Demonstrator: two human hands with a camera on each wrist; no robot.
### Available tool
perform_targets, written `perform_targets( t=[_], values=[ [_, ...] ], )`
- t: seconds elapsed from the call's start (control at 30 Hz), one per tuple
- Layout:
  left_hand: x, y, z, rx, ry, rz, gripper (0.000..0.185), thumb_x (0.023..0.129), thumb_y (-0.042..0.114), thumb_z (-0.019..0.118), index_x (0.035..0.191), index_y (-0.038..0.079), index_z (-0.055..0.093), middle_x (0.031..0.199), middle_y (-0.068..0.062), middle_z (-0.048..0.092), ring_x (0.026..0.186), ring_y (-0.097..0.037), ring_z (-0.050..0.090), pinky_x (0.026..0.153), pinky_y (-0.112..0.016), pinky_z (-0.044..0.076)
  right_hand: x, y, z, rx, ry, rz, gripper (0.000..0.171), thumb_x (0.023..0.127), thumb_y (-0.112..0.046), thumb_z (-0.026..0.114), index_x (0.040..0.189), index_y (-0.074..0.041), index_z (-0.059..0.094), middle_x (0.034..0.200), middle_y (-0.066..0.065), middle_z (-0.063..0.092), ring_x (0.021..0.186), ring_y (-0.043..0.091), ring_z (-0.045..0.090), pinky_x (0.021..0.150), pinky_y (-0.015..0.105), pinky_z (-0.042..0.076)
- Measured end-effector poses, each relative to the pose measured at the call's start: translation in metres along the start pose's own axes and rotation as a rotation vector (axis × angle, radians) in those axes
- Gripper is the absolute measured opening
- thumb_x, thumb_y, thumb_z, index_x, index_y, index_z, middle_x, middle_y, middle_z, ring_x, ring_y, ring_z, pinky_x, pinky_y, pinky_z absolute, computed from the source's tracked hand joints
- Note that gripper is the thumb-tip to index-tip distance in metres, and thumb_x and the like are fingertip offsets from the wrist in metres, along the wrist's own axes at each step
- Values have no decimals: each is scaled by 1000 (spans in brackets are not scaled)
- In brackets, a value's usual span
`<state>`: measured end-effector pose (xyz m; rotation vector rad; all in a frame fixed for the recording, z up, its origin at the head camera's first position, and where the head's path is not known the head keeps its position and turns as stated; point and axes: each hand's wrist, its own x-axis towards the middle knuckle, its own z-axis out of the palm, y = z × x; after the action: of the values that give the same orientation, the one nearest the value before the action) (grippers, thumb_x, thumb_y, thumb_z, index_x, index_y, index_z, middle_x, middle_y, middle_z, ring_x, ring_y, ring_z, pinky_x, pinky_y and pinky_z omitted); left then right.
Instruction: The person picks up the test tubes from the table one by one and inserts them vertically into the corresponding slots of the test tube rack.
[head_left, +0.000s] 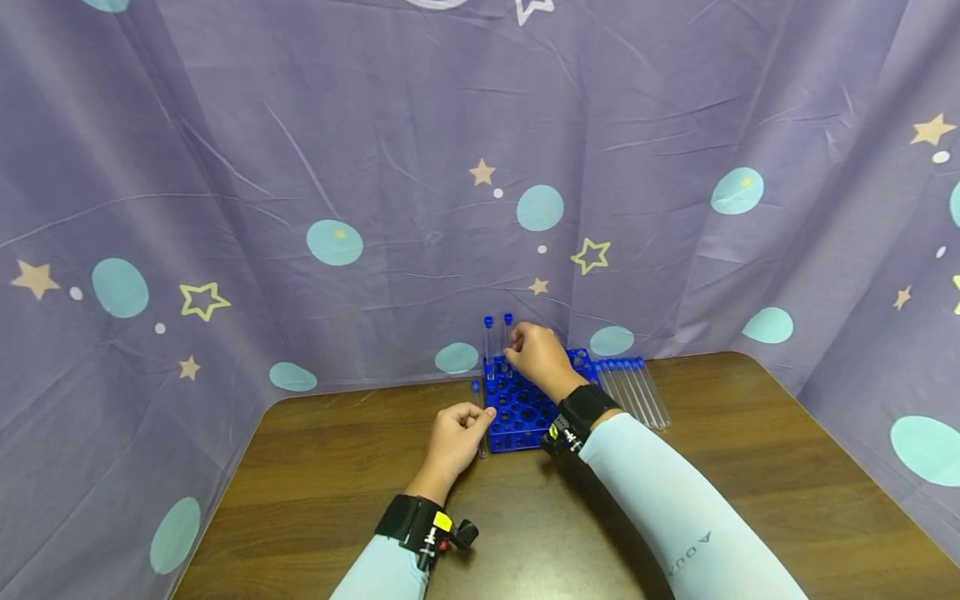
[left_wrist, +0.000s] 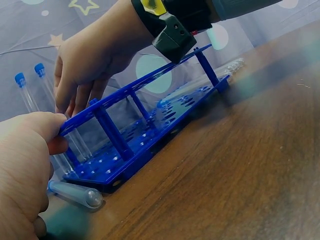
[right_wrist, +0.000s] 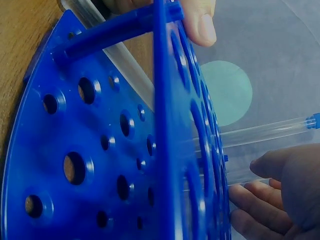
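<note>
A loose tube [head_left: 480, 417] lies flat on the desk [head_left: 315, 467], just left of the blue rack [head_left: 525, 408]. The left hand [head_left: 456, 437] holds the rack's front left corner, thumb on its top edge. Two tubes with blue caps [head_left: 498, 337] stand up in the back left of the rack. The right hand [head_left: 536, 354] reaches over the back of the rack, and its fingers pinch the nearer of those two tubes. A row of tubes [head_left: 633, 387] lies flat on the desk just right of the rack.
</note>
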<state>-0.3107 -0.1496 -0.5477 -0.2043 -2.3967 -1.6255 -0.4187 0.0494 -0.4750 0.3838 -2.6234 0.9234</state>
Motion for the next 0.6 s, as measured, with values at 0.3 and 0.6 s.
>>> perform_targets(
  t=[0.3, 0.6],
  values=[
    [0, -3, 0, 10, -2, -9, 32, 103, 30, 86, 79, 10, 80, 61, 12, 53, 57, -4, 50, 62, -26, 43, -5, -9, -6, 5, -46, 40, 17, 100, -15, 87, 109, -7, 75, 101, 10, 84, 89, 26, 81, 85, 43, 66],
    [0, 0, -1, 0, -11, 3, 31, 103, 28, 86, 80, 8, 81, 61, 11, 54, 57, -4, 49, 62, -25, 44, 2, 9, 3, 57, -28, 9, 22, 95, -18, 90, 109, -6, 79, 95, 7, 83, 84, 23, 79, 78, 40, 65]
  ],
)
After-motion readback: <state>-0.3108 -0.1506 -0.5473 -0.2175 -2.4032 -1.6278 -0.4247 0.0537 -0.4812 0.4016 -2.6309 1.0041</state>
